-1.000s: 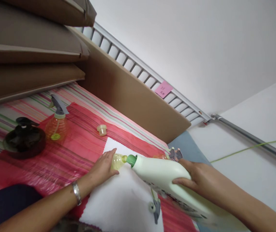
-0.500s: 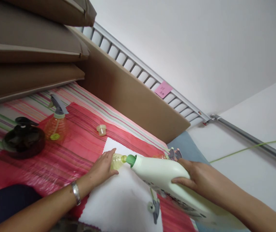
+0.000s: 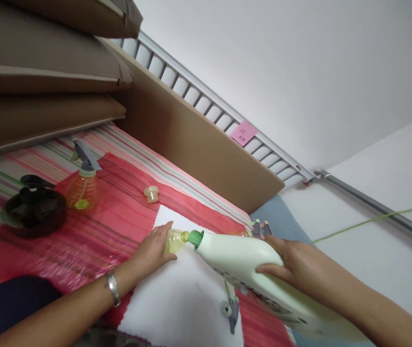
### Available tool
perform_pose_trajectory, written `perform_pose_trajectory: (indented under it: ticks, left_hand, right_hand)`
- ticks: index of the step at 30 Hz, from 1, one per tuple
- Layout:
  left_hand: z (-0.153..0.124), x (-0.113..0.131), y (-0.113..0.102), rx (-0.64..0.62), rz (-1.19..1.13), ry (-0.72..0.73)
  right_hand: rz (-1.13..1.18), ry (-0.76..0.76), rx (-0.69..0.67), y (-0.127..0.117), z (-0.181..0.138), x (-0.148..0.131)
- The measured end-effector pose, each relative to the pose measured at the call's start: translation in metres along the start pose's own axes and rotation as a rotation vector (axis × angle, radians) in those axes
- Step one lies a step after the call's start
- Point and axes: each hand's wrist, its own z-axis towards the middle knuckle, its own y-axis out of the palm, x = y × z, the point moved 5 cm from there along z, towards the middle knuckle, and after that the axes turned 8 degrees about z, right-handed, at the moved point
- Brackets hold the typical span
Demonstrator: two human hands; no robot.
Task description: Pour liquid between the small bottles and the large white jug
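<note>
My left hand is wrapped round a small clear yellowish spray bottle body, its neck turned to the right. My right hand grips a large pale green bottle, tilted with its green spout at the mouth of the small bottle. Whether liquid is flowing I cannot tell. Below them lies a white cloth with a scalloped edge. A grey spray head with a tube rests on its right part. Beyond the cloth stands a pale cap.
An orange spray bottle and a dark round bottle stand at left on the red cloth. Another spray bottle top shows behind the large bottle. Stacked brown cushions and a tan board bound the back.
Almost nothing differs. Both hands and the two bottles keep their places, with the spout still at the small bottle's mouth; the view has shifted very slightly.
</note>
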Motion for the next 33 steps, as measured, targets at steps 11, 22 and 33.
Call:
perform_pose_trajectory:
  ticks: [11, 22, 33]
  left_hand:
    - [-0.0003, -0.0013, 0.0006, -0.001, -0.010, -0.004]
    - [-0.0003, -0.0002, -0.0005, 0.007, -0.006, -0.004]
    - [0.0008, -0.0039, 0.0024, 0.010, -0.007, 0.005]
  right_hand:
    - [0.011, -0.037, 0.043, -0.0023, 0.0006, 0.0001]
    - [0.002, -0.019, 0.009, -0.0036, 0.0010, -0.0028]
    - [0.036, 0.016, -0.027, -0.0042, 0.0006, -0.0040]
